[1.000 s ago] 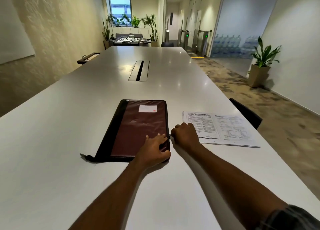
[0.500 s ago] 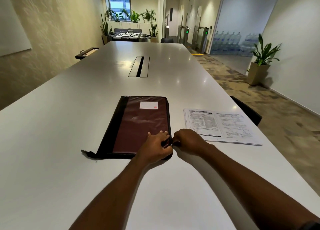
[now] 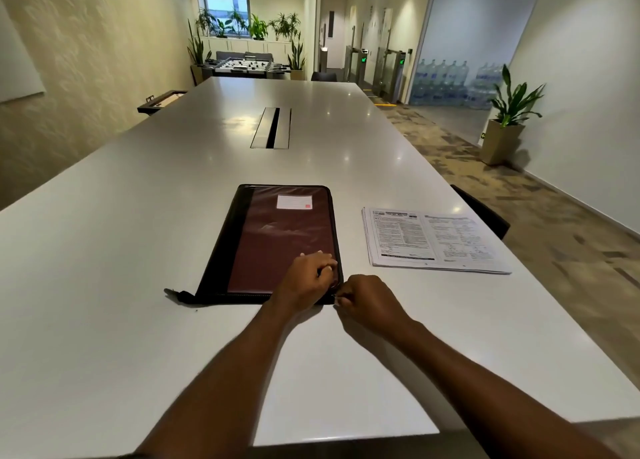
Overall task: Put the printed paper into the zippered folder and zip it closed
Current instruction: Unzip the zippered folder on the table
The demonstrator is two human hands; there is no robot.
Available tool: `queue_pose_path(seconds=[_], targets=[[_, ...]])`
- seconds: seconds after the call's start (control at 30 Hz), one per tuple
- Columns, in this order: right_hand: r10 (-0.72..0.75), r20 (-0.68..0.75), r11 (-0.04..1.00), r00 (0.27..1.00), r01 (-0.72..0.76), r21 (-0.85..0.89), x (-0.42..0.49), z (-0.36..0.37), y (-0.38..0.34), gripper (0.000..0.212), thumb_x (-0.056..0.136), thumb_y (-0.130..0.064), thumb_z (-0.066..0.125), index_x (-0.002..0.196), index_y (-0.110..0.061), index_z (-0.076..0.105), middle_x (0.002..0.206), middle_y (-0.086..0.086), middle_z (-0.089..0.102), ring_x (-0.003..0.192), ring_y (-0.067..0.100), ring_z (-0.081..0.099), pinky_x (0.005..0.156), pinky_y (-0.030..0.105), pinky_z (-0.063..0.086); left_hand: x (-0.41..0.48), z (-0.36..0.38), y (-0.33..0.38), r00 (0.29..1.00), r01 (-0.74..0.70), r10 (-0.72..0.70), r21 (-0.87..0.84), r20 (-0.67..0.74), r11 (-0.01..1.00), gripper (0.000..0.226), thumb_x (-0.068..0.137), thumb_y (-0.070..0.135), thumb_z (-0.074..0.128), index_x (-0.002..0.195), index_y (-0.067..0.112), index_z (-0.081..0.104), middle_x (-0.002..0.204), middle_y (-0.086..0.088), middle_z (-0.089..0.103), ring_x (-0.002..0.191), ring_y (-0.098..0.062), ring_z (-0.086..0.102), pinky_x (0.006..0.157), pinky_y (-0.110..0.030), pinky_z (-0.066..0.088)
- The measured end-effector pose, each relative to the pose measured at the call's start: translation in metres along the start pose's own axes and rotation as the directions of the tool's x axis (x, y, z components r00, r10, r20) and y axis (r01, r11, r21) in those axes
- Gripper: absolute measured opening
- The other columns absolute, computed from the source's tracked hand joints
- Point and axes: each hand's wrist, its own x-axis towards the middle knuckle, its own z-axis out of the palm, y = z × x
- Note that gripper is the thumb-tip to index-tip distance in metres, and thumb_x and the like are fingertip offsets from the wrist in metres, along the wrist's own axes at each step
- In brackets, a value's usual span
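A maroon zippered folder (image 3: 277, 237) with a black spine and a white label lies flat and closed on the white table (image 3: 104, 285). My left hand (image 3: 306, 278) presses down on its near right corner. My right hand (image 3: 369, 301) sits just beside that corner, fingers pinched on the small zipper pull (image 3: 335, 296) at the folder's edge. The printed paper (image 3: 433, 238), a thin stack with dense text, lies flat on the table to the right of the folder, apart from both hands.
A metal cable slot (image 3: 272, 127) sits in the table's middle further back. A dark chair back (image 3: 485, 212) stands at the table's right edge near the paper. A potted plant (image 3: 505, 126) stands by the right wall.
My right hand has slid along the folder's right edge toward me, down to the near corner. My left hand stays pressed on the folder. The camera has tilted slightly.
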Motion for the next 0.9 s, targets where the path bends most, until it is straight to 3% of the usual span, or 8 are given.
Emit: queue_pose_path(seconds=[0.07, 0.13, 0.2, 0.27, 0.33, 0.43, 0.7, 0.9], targets=[[0.047, 0.020, 0.996, 0.999, -0.049, 0.068, -0.003, -0.002, -0.002, 0.023, 0.084, -0.026, 0.060, 0.069, -0.015, 0.072, 0.067, 0.003, 0.068, 0.064, 0.019, 0.061, 0.056, 0.032, 0.041, -0.004, 0.003, 0.005, 0.997, -0.049, 0.050, 0.018, -0.057, 0.999, 0.030, 0.080, 0.013, 0.045, 0.092, 0.004, 0.070, 0.096, -0.013, 0.071, 0.101, -0.024, 0.063, 0.096, -0.030, 0.046], [0.124, 0.037, 0.977, 0.992, -0.129, 0.168, -0.002, -0.007, -0.002, 0.034, 0.088, -0.032, 0.060, 0.058, -0.018, 0.069, 0.053, -0.003, 0.062, 0.053, 0.006, 0.058, 0.053, 0.028, 0.039, -0.013, 0.008, 0.008, 0.980, -0.049, 0.076, 0.144, -0.185, 0.988, 0.016, 0.081, 0.015, 0.049, 0.080, 0.009, 0.064, 0.081, -0.007, 0.065, 0.082, -0.020, 0.059, 0.075, -0.033, 0.050], [0.225, 0.050, 0.937, 0.973, -0.230, 0.264, 0.002, -0.013, -0.001, 0.045, 0.090, -0.038, 0.059, 0.053, -0.013, 0.068, 0.046, -0.004, 0.058, 0.044, 0.001, 0.050, 0.050, 0.021, 0.036, -0.027, 0.014, 0.008, 0.937, 0.047, 0.067, 0.313, -0.344, 0.949, 0.013, 0.083, 0.027, 0.053, 0.072, 0.021, 0.055, 0.074, 0.005, 0.056, 0.072, -0.014, 0.049, 0.064, -0.034, 0.046], [0.317, 0.059, 0.873, 0.947, -0.315, 0.372, 0.009, -0.018, 0.000, 0.051, 0.090, -0.043, 0.059, 0.055, -0.007, 0.070, 0.053, 0.007, 0.063, 0.048, 0.010, 0.053, 0.055, 0.025, 0.039, -0.042, 0.020, 0.011, 0.906, 0.187, -0.021, 0.354, -0.423, 0.916, 0.027, 0.082, 0.044, 0.053, 0.063, 0.025, 0.047, 0.066, 0.009, 0.051, 0.065, -0.015, 0.048, 0.058, -0.034, 0.043], [0.369, 0.086, 0.814, 0.926, -0.366, 0.450, 0.016, -0.020, 0.001, 0.053, 0.088, -0.044, 0.061, 0.052, -0.005, 0.063, 0.057, 0.016, 0.058, 0.054, 0.020, 0.051, 0.058, 0.028, 0.038, -0.055, 0.029, 0.016, 0.902, 0.311, -0.143, 0.382, -0.407, 0.870, 0.036, 0.078, 0.053, 0.052, 0.061, 0.022, 0.052, 0.064, 0.006, 0.057, 0.064, -0.019, 0.055, 0.058, -0.037, 0.048], [0.393, 0.173, 0.761, 0.903, -0.425, 0.490, 0.026, -0.020, -0.002, 0.042, 0.082, -0.038, 0.071, 0.057, -0.007, 0.059, 0.061, 0.016, 0.055, 0.058, 0.022, 0.051, 0.062, 0.031, 0.038, -0.065, 0.039, 0.026, 0.897, 0.408, -0.241, 0.487, -0.370, 0.772, 0.044, 0.075, 0.062, 0.056, 0.069, 0.018, 0.063, 0.072, 0.001, 0.065, 0.073, -0.022, 0.061, 0.064, -0.036, 0.050], [0.471, 0.201, 0.731, 0.859, -0.507, 0.456, 0.041, -0.009, 0.005, 0.031, 0.074, -0.027, 0.078, 0.060, -0.010, 0.057, 0.062, 0.009, 0.059, 0.052, 0.017, 0.054, 0.048, 0.025, 0.038, -0.064, 0.049, 0.039, 0.868, 0.483, -0.260, 0.596, -0.424, 0.641, 0.024, 0.091, 0.035, 0.051, 0.083, 0.019, 0.067, 0.081, 0.000, 0.070, 0.080, -0.021, 0.063, 0.068, -0.034, 0.047], [0.455, 0.203, 0.705, 0.867, -0.490, 0.512, 0.043, -0.004, 0.009, 0.027, 0.073, -0.026, 0.077, 0.067, -0.008, 0.059, 0.067, 0.009, 0.061, 0.061, 0.022, 0.058, 0.056, 0.029, 0.041, -0.079, 0.024, 0.033, 0.778, 0.626, -0.344, 0.602, -0.525, 0.496, 0.019, 0.089, 0.032, 0.053, 0.079, 0.021, 0.064, 0.082, 0.001, 0.068, 0.082, -0.021, 0.062, 0.068, -0.033, 0.041]])
